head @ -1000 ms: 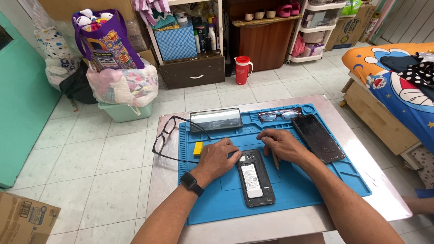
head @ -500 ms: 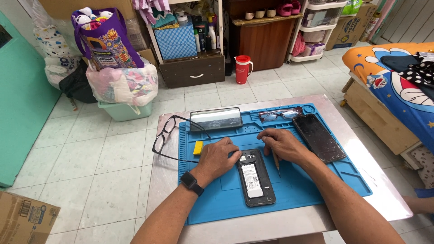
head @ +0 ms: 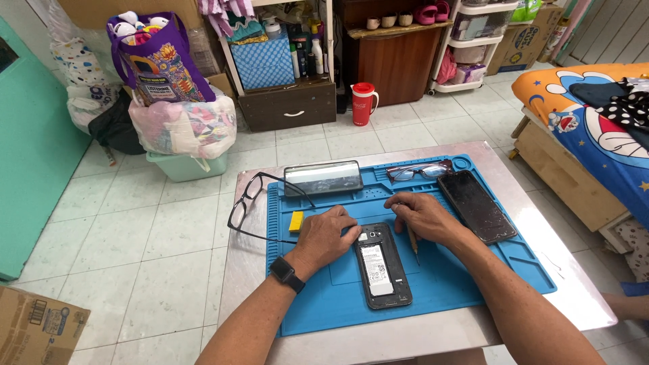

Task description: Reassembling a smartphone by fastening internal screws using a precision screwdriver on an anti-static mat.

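- Head view: your left hand presses fingertips on the opened phone, back cover off, white-labelled battery exposed.
- Your right hand pinches a thin tool.

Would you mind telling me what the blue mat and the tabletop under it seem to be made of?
The mat looks like matte silicone or rubber: uniform blue, with moulded compartments along its top edge. The tabletop seems to be polished stone or laminate: pale, smooth and faintly glossy; I cannot tell which.
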